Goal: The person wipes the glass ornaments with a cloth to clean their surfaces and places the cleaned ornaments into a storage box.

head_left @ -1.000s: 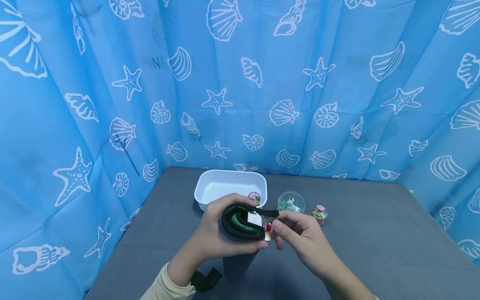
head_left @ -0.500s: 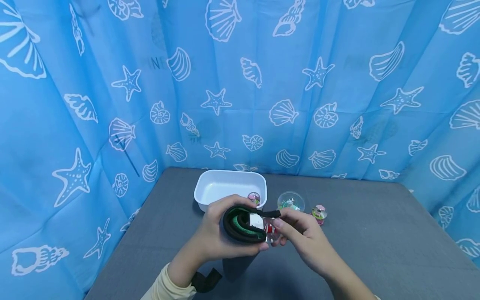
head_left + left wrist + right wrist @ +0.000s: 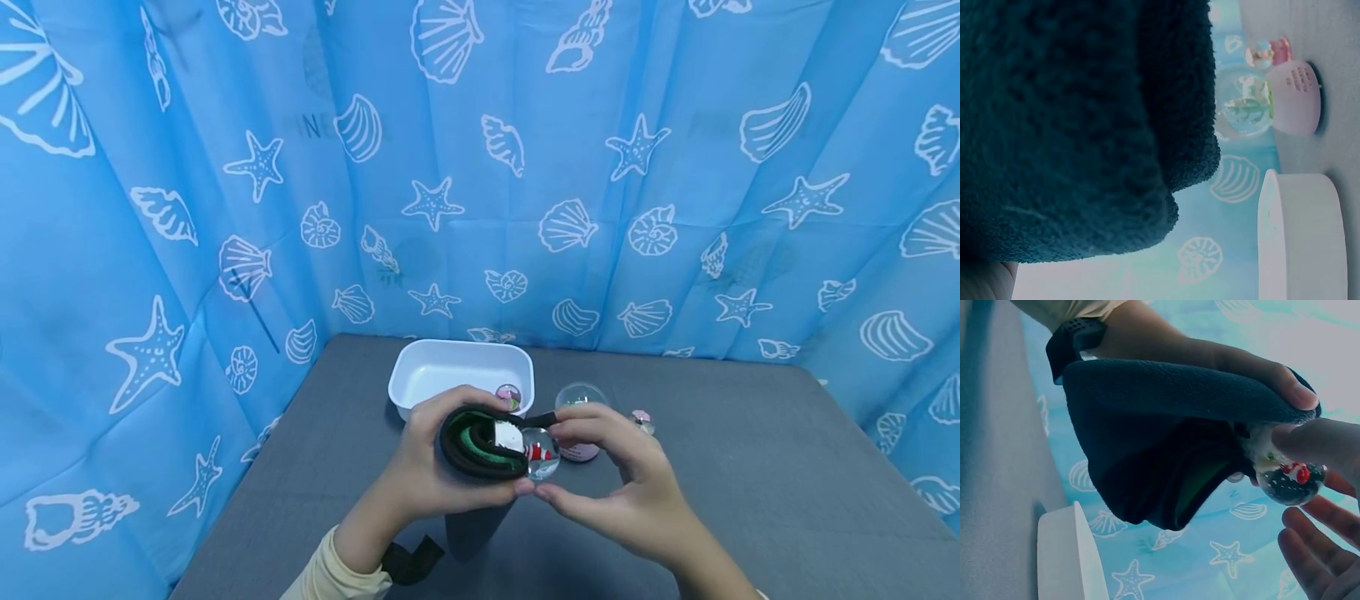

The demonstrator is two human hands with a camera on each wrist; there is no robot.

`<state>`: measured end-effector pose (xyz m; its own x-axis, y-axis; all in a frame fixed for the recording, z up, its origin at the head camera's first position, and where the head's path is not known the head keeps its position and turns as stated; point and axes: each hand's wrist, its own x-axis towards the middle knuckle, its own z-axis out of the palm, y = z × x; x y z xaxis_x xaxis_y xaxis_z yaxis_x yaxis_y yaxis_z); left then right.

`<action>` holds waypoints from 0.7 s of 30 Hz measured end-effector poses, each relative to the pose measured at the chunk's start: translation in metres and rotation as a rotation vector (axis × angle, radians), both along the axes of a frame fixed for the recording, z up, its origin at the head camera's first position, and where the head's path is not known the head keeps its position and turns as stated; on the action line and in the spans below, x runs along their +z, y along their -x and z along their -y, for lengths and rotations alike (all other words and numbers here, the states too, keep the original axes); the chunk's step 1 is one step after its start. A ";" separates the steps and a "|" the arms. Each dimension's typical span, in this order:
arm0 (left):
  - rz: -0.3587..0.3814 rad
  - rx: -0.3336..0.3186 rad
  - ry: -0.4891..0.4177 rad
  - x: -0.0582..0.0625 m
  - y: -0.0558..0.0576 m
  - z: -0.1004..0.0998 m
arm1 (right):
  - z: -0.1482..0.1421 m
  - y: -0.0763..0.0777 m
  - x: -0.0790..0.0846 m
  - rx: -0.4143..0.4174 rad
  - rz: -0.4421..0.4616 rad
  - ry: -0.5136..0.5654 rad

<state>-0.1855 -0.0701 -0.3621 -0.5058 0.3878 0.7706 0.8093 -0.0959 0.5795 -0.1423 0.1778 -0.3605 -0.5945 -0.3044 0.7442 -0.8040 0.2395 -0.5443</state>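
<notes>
A dark fleece cloth (image 3: 480, 471) with a green inner side is folded into a roll, and my left hand (image 3: 427, 467) grips it from around the left. At the roll's right end sits a small snow globe (image 3: 542, 454) with a red-and-white figure inside, its white base (image 3: 510, 437) tucked between the folds. My right hand (image 3: 630, 483) holds the clear ball between thumb and fingers, thumb below and index finger above. In the right wrist view, the thumb (image 3: 1310, 440) overlaps the base while the other fingers spread behind the ball (image 3: 1294, 484). A dark strap (image 3: 542, 422) reaches the right index finger.
Behind the hands stands a white tub (image 3: 450, 367) with a small pink snow globe (image 3: 508, 396) at its right front corner. A larger snow globe (image 3: 581, 450) with a pink base and another small one (image 3: 642, 419) stand beyond my right hand. A shell-print curtain (image 3: 502, 208) borders the table.
The right hand's thumb and fingers have spread wider and shifted around the globe, so more of its clear ball shows. My left hand and the cloth have hardly moved.
</notes>
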 end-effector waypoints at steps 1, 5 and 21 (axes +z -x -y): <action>0.003 -0.002 -0.001 0.000 0.000 0.000 | 0.001 0.000 -0.001 0.005 -0.020 0.004; 0.009 -0.013 -0.005 -0.002 -0.001 0.000 | 0.006 0.002 -0.007 0.019 -0.070 0.023; 0.062 -0.041 0.014 -0.002 -0.001 0.003 | 0.008 0.001 -0.006 0.009 0.104 0.022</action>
